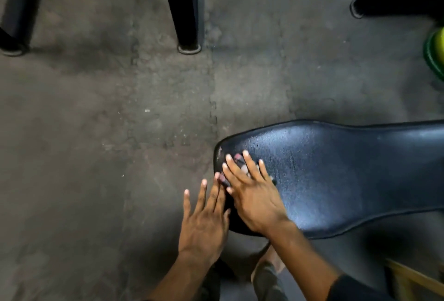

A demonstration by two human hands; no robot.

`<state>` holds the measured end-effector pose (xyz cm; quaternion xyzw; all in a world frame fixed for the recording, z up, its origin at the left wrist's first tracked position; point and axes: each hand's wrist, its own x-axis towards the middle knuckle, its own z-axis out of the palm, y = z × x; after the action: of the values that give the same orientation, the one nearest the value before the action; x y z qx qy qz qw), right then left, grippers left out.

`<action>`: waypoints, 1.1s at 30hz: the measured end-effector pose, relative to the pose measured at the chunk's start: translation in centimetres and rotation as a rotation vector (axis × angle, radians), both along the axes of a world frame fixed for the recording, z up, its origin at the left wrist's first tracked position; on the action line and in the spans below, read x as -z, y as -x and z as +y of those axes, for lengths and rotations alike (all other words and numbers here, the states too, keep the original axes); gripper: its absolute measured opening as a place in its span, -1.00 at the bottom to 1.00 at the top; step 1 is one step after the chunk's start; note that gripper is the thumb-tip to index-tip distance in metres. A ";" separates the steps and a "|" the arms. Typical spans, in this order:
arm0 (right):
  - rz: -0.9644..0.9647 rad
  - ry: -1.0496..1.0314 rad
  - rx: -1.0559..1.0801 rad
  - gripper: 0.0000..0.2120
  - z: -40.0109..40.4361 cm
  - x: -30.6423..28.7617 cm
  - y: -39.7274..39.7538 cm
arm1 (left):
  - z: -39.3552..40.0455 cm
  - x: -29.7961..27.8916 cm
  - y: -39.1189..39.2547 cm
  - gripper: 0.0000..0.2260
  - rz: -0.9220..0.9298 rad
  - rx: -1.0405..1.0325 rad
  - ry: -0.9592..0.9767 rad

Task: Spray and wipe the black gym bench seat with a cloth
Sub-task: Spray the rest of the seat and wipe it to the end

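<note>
The black gym bench seat [336, 175] runs from the middle of the view to the right edge, its padded top shiny. My right hand [252, 195] lies flat on the seat's left end, fingers spread, pressing a small patterned cloth [240, 160] that shows only between the fingers. My left hand [204, 223] is beside it at the seat's left edge, fingers spread and apart, its fingertips touching the seat rim. No spray bottle is in view.
Grey rubber floor mats [108, 132] fill the left and far side. A black metal equipment leg [185, 7] stands at top centre, another frame [384, 5] at top right. A green-yellow object [436, 51] sits at the right edge. A wooden edge [413, 279] shows bottom right.
</note>
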<state>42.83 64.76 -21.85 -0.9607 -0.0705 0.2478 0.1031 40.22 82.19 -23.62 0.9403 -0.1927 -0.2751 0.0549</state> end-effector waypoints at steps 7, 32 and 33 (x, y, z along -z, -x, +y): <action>0.162 0.054 0.090 -0.30 1.5 -2.1 6.0 | -0.4 -3.6 -0.8 -0.34 0.024 -0.023 -0.010; 0.131 -0.241 0.837 -0.81 1.5 -11.8 11.3 | -1.7 -11.7 4.7 -0.36 0.172 -0.158 0.172; 0.175 -0.252 0.818 -0.76 1.0 -12.6 11.6 | -1.8 -12.4 4.8 -0.34 0.152 -0.132 0.175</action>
<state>31.19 65.76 -9.25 -0.8649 0.2949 0.2564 0.3148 35.39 80.35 -11.21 0.9190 -0.1488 -0.3236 0.1691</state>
